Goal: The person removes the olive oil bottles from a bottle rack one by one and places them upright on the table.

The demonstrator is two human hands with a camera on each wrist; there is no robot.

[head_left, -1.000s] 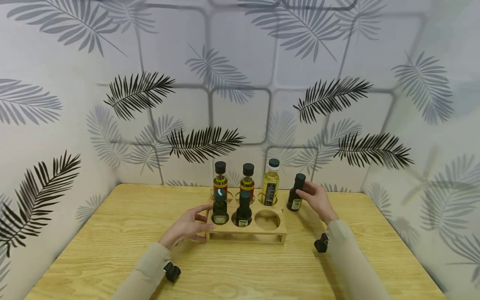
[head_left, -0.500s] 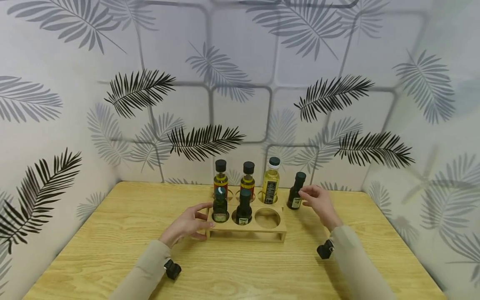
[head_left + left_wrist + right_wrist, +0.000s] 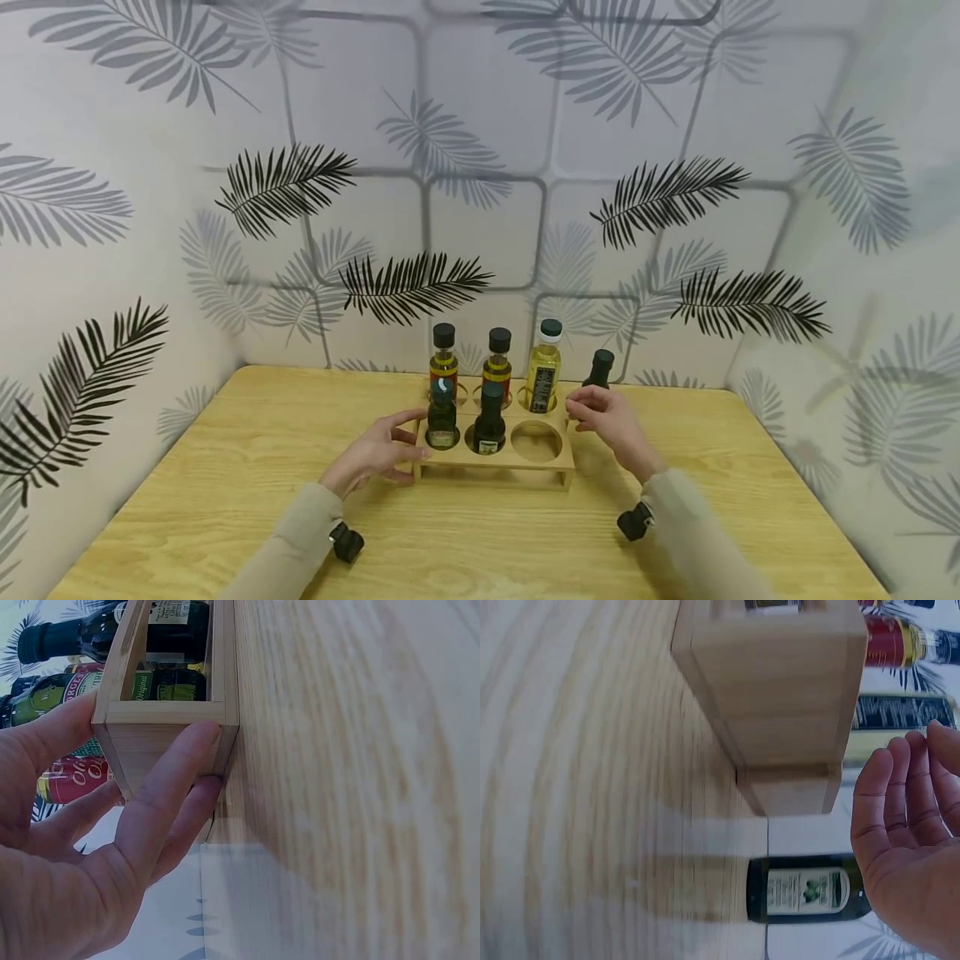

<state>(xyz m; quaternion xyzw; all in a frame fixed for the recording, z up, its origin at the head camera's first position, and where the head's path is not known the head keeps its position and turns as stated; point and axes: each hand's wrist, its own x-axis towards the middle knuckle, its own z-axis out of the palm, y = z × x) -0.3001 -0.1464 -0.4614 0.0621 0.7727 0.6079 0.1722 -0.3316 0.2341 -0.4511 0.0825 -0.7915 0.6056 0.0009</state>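
A two-step wooden bottle rack (image 3: 495, 459) stands on the table. My left hand (image 3: 381, 451) holds its left end, with the thumb at the upper edge and fingers against the end panel (image 3: 150, 742). In the front row sit two dark green bottles (image 3: 442, 421), and the right-hand front hole is empty. Behind them are two red-labelled bottles (image 3: 498, 372) and a yellow oil bottle (image 3: 542, 379). My right hand (image 3: 611, 423), holding nothing, hovers by the rack's right end with loosely bent fingers. Beyond it a dark bottle (image 3: 810, 889) stands upright on the table, partly hidden in the head view.
The light wooden table (image 3: 480, 542) runs up to a wall (image 3: 480, 225) with a leaf pattern close behind the rack. Side walls enclose the table at left and right. A small black camera sits on each wrist.
My right hand has let go of the dark bottle and moved left, toward the rack's right end. The bottle stays standing where it was. My left hand keeps its place on the rack.
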